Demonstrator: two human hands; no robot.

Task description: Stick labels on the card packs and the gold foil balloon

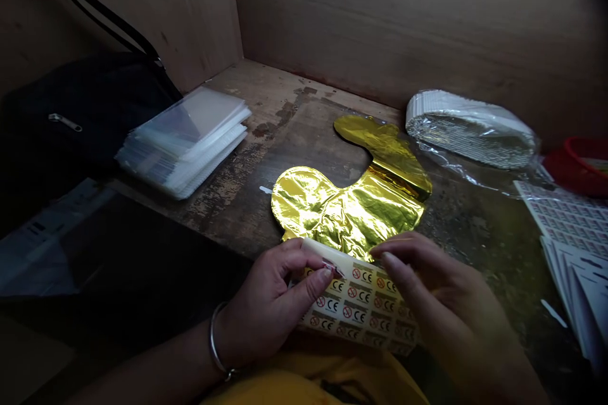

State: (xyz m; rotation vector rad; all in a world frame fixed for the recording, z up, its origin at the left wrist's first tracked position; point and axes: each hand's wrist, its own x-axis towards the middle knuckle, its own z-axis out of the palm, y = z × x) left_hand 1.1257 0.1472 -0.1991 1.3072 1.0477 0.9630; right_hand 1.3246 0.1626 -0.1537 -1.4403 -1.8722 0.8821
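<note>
My left hand, with a metal bangle at its wrist, grips a sheet of CE stickers between thumb and fingers. The sheet's upper edge curls back, and a small piece with red and dark print shows by the left fingertips. At the sheet's right, my right hand has its thumb and forefinger drawn close together near the top edge; whatever lies between them is too small to make out. Just beyond both hands a shiny gold foil balloon lies flat and creased on the table, its near end hidden behind the sheet.
Clear plastic sleeves are stacked at the left, beside a dark zippered bag. At the right are a plastic-wrapped white folded bundle, a red container, more sticker sheets and white cards. Wooden panels enclose the table's back.
</note>
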